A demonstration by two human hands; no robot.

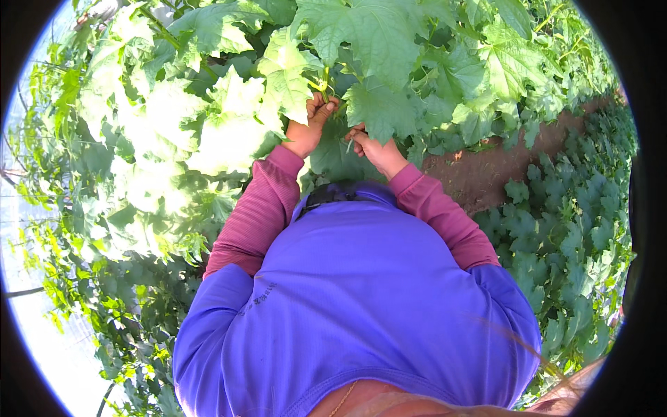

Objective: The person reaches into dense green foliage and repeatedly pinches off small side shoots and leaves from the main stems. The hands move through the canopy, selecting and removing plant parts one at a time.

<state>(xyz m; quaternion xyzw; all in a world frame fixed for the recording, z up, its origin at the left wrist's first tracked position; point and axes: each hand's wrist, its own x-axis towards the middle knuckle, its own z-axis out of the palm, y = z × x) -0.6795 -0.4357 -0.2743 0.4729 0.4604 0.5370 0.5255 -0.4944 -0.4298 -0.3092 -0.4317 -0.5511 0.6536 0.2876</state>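
Among large lobed vine leaves, my left hand point(309, 125) pinches a green vine stem point(325, 86) between thumb and fingertips. Thin tendrils and a yellowish shoot stand just above that grip. Lower and to the right is my right hand point(376, 148), its fingers curled around a small pale strip point(349, 144); whether this is a tie or a piece of tendril is too small to tell. A broad leaf point(383, 107) hangs over the right fingertips and partly hides them. Another leaf point(336, 151) lies below, between the two wrists.
Dense foliage point(172, 120), overexposed by sunlight, fills the left side. A bare soil path point(479, 167) runs at the right, with a further row of leafy plants point(563, 229) beyond it. Whitish sheeting point(41, 323) shows at the far left edge.
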